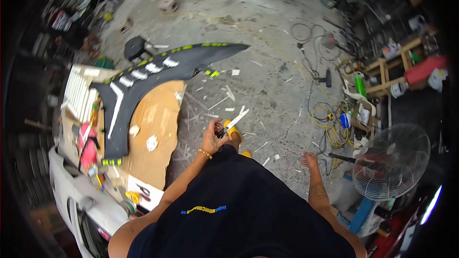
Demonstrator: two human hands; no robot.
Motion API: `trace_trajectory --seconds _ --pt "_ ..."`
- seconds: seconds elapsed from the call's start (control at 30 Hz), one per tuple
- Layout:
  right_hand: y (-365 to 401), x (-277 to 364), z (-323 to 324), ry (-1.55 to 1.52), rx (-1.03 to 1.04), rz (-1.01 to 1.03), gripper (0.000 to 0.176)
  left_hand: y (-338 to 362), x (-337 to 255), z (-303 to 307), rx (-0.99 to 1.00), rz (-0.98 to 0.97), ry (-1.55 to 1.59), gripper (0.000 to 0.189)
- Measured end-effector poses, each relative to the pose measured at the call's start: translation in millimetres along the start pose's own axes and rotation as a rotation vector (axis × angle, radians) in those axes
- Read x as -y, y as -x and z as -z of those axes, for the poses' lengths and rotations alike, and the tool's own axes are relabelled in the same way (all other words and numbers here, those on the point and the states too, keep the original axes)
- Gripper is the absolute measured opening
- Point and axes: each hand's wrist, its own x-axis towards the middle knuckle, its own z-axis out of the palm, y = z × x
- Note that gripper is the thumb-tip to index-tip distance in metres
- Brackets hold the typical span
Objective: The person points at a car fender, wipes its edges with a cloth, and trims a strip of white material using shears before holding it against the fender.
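My left hand point(213, 137) is closed around the dark handles of a pair of scissors point(236, 120), whose pale blades point up and to the right above the floor. My right hand point(309, 159) hangs low on the right, away from the scissors, its fingers apart and somewhat blurred, with nothing in them. Left of my left hand, a black car fender point(136, 77) lies across a table, with white strips and yellow-green tape pieces on it. Brown cardboard point(158, 110) with crumpled white paper point(151, 142) lies beside the fender's curved edge.
White scraps point(230, 93) litter the concrete floor. A standing fan point(392, 162) is at right, near yellow cables point(330, 129) and cluttered shelving. More scissors point(143, 190) lie at the table's near end, and a white car point(67, 181) is at left. Another person point(71, 28) is at upper left.
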Motion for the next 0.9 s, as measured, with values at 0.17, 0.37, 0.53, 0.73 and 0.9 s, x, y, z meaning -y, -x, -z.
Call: trace_trajectory --seconds 0.17,0.37,0.53,0.73,0.9 --pt "-0.7 -13.9 -3.2 -0.089 0.054 -0.111 0.030 -112.8 -15.5 -52.0 0.147 -0.080 -0.019 0.064" --pt "25.1 32.7 -35.8 -0.028 0.201 -0.170 0.031 -272.6 -59.2 -99.2 0.294 -0.293 -0.015 0.064" --pt "-38.7 133.4 -36.6 -0.019 0.190 -0.156 0.032 -379.4 -98.4 -123.0 0.344 -0.311 -0.023 0.063" --pt "-168.1 253.9 3.9 0.135 0.326 -0.126 0.034 -449.7 -116.2 -140.6 0.149 -0.192 -0.020 0.061" --pt "-297.4 400.6 111.3 0.446 0.474 -0.146 0.037 -450.1 -102.8 -156.4 -0.177 -0.083 -0.077 0.061"
